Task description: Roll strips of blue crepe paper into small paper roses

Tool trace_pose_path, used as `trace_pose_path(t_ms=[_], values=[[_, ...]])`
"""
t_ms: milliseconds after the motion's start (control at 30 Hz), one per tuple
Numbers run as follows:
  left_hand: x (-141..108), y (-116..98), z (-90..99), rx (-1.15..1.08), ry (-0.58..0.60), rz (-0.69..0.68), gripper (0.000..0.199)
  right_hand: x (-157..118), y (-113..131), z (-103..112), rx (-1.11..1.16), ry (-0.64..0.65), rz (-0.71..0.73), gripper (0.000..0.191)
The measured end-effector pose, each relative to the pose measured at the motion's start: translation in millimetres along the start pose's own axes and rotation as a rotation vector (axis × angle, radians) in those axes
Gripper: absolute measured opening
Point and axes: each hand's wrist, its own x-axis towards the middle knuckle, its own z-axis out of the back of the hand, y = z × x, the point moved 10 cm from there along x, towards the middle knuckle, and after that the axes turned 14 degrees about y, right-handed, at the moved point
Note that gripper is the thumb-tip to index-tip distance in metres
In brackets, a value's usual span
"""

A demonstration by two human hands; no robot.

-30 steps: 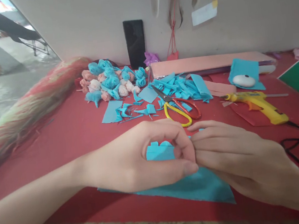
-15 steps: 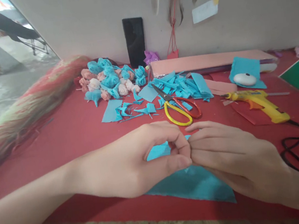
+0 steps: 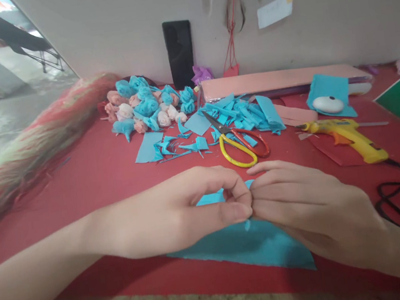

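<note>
A sheet of blue crepe paper point(image 3: 248, 248) lies below both hands near the table's front edge. Over it, my left hand point(image 3: 189, 209) is closed in a pinch, thumb against the bent index finger, with a small blue bit of the paper poking out under the thumb tip. My right hand point(image 3: 312, 204) comes from the right, its fingers together and their tips meeting the left fingertips on the paper. The right thumb is hidden. Just beyond the hands lie scissors point(image 3: 237, 140) with one yellow and one red handle, blades apart.
Blue, pink and white paper flowers point(image 3: 147, 108) are heaped at the back left. Blue paper scraps point(image 3: 243, 115) lie behind the scissors. A yellow glue gun point(image 3: 347, 136) with a black cord rests at the right. A dark phone point(image 3: 180, 55) leans on the wall.
My left thumb and index finger have closed a little and shifted slightly left and down. More of the blue sheet shows below my left hand. My right hand is almost still.
</note>
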Motion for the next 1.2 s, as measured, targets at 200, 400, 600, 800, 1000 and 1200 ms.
trace_pose_path(t_ms=[200,400,600,800,1000,1200], values=[[-2,-11,8.0,0.018,-0.033,-0.143,0.015,1,-4,1,0.033,-0.021,-0.025,0.02],[-1,-14,7.0,0.126,-0.031,-0.127,0.009,2,-5,0,0.047,-0.028,-0.034,0.019],[-1,-14,7.2,0.142,-0.04,-0.109,0.011,2,-4,2,0.033,-0.014,-0.027,0.019],[0,-11,6.2,0.093,-0.018,-0.094,0.012,3,-4,-2,0.033,0.019,-0.033,0.019],[1,-6,5.9,0.007,0.002,-0.097,0.011,2,-5,0,0.053,-0.007,-0.046,0.018],[1,-6,3.3,-0.021,0.048,-0.157,0.01,1,-8,-1,0.148,0.018,-0.058,0.021]])
